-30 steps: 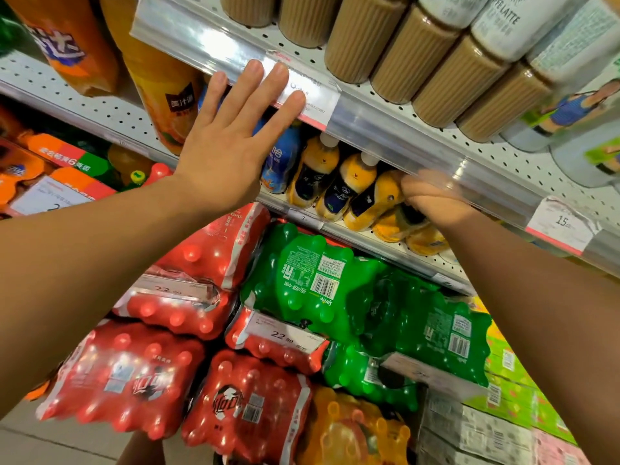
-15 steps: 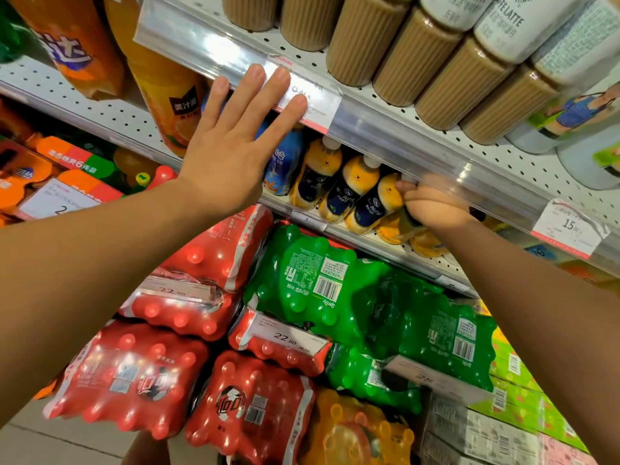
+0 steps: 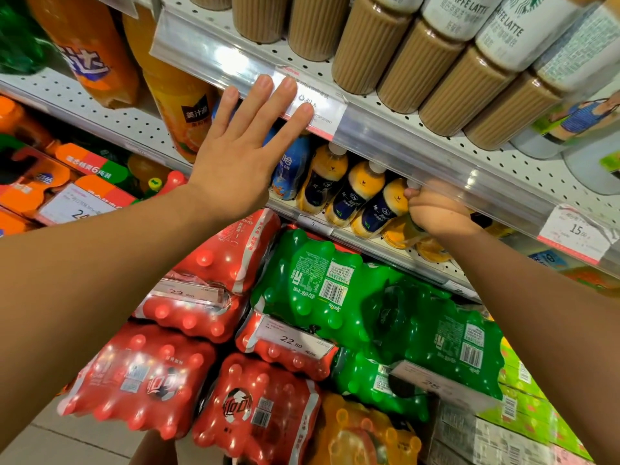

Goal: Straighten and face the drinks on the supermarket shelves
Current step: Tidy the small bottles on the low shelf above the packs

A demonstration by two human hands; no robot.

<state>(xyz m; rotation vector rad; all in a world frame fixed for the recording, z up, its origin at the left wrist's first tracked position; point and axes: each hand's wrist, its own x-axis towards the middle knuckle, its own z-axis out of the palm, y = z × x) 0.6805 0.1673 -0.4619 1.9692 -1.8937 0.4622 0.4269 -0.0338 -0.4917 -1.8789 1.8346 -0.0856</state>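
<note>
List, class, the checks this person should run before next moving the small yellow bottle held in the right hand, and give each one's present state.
1. Right hand grips the small yellow bottle with dark blue label: ok.
2. Left hand is free, its fingers straight against the clear plastic shelf-edge strip: ok.
3. The held bottle's label faces front: cannot tell, the hand covers it.
4. Three neighbouring yellow bottles show labels forward: ok.
5. They stand upright: cannot tell, wide-angle view.
</note>
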